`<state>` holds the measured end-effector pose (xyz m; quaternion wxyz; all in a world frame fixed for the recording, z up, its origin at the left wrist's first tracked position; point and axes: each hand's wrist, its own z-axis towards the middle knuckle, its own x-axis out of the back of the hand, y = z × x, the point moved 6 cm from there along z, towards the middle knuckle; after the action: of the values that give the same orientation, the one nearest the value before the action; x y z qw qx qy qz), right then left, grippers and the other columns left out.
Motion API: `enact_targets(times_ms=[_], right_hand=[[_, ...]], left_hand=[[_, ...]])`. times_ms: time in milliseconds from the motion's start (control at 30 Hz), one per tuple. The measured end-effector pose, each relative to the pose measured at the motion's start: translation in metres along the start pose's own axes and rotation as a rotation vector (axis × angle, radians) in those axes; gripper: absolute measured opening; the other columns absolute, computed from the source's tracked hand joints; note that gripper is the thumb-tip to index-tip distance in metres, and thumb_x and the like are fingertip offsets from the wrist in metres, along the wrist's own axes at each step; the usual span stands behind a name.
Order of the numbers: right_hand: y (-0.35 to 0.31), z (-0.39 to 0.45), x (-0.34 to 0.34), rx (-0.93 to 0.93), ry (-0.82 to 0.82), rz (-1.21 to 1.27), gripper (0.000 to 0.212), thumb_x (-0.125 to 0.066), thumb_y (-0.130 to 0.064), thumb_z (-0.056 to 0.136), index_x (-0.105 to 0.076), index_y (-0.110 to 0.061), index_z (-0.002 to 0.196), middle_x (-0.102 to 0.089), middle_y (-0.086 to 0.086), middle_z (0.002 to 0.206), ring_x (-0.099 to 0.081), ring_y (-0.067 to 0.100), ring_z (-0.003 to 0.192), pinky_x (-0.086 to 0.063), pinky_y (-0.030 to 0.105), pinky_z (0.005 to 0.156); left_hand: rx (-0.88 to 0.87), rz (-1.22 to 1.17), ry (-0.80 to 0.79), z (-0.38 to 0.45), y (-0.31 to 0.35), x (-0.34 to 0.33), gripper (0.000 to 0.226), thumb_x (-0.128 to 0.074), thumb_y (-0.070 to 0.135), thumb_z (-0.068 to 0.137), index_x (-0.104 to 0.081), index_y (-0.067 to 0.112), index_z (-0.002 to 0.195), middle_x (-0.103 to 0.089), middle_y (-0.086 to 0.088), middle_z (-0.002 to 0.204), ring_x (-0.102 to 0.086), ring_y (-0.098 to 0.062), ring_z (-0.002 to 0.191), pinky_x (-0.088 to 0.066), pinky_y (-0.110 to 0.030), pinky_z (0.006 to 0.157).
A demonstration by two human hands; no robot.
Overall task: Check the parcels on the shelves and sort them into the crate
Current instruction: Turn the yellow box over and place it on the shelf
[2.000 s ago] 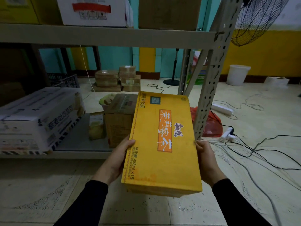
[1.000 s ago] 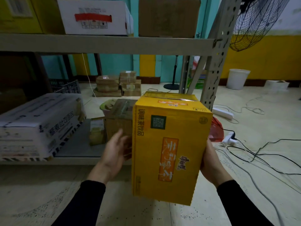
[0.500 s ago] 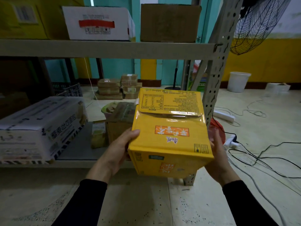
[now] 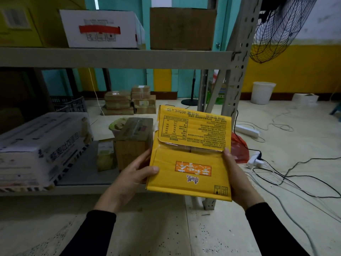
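The yellow carton [image 4: 191, 156] is matt corrugated cardboard with glossy clear tape along its seam. The shelf frame [image 4: 118, 57] is painted metal; the floor [image 4: 239, 228] is speckled, dull concrete.

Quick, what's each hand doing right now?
Left hand: holds the yellow box at its left edge, thumb on top.
Right hand: holds the same box at its right edge.

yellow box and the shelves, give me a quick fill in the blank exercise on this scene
1. The yellow box is held between ____ hands.
2. On the top shelf, the white carton bears a ____ stripe.
3. The printing on the yellow box reads ____ to the camera.
4. The bucket by the yellow wall is ____.

Missing words: two; red; upside down; white
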<state>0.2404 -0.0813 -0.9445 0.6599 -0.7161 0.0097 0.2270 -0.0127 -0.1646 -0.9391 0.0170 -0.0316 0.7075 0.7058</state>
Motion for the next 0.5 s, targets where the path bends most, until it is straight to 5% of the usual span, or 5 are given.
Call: enact_targets(times_ms=[133, 233, 333, 500], right_hand=[[0.000, -0.001, -0.001, 0.022, 0.014, -0.044, 0.043, -0.052, -0.058, 0.083, -0.065, -0.032, 0.115, -0.078, 0.009, 0.108, -0.075, 0.033, 0.096, -0.062, 0.051, 0.079], [-0.003, 0.000, -0.002, 0.049, 0.038, -0.102, 0.040, -0.055, -0.059, 0.082, -0.070, -0.036, 0.110, -0.077, 0.009, 0.108, -0.074, 0.034, 0.099, -0.056, 0.059, 0.092], [-0.006, 0.002, -0.004, 0.090, 0.013, -0.155, 0.038, -0.065, -0.076, 0.071, -0.077, -0.048, 0.093, -0.078, 0.007, 0.108, -0.074, 0.033, 0.101, -0.054, 0.061, 0.095], [-0.010, 0.001, -0.006, 0.184, -0.035, -0.163, 0.068, -0.076, -0.082, 0.054, -0.076, -0.041, 0.108, -0.075, 0.006, 0.116, -0.072, 0.032, 0.107, -0.057, 0.056, 0.091]], left_hand=[[0.018, 0.005, -0.019, -0.004, 0.001, 0.005, 0.075, -0.082, 0.036, 0.066, -0.051, 0.047, 0.132, -0.069, 0.008, 0.124, -0.064, -0.025, 0.118, -0.047, -0.055, 0.104], [0.027, -0.020, -0.033, -0.005, 0.000, 0.008, 0.077, -0.082, 0.031, 0.068, -0.050, 0.042, 0.137, -0.067, 0.004, 0.128, -0.062, -0.029, 0.120, -0.046, -0.057, 0.104], [0.004, -0.010, -0.013, -0.007, 0.004, 0.010, 0.071, -0.077, 0.027, 0.071, -0.051, 0.043, 0.136, -0.068, 0.006, 0.125, -0.064, -0.026, 0.118, -0.047, -0.054, 0.104], [-0.050, 0.037, 0.007, -0.009, 0.017, 0.016, 0.086, -0.085, 0.037, 0.052, -0.053, 0.047, 0.131, -0.069, 0.010, 0.123, -0.066, -0.018, 0.113, -0.052, -0.044, 0.094]])
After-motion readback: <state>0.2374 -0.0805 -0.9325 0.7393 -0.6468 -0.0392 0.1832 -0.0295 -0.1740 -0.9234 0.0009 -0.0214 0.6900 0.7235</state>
